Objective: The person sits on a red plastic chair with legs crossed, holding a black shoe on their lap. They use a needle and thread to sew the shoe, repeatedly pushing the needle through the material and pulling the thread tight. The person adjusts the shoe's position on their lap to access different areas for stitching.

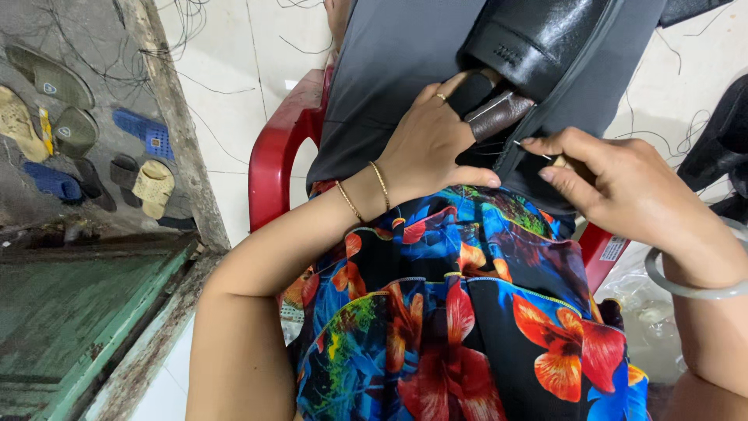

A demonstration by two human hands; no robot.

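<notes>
1. The dark grey fabric piece [405,70] lies across the person's lap, over a flowered garment [467,312].
2. The left hand [428,144] rests flat on it, fingers spread, two of them wearing dark finger guards [499,113].
3. The right hand [615,187] pinches what looks like a needle [534,148] at the fabric's edge, fingers pressed together.
4. A red plastic chair [276,152] stands beneath; sandals [152,187] lie well apart, left.

The bag [405,86] lies across the lap, on the dress [467,312]. The left hand [432,144] rests flat on it, left of the right hand [623,187], which pinches a needle [534,150] at the bag's edge. The chair [276,156] stands under the person. Sandals [86,140] lie far left, beyond the doorstep [175,117].
</notes>
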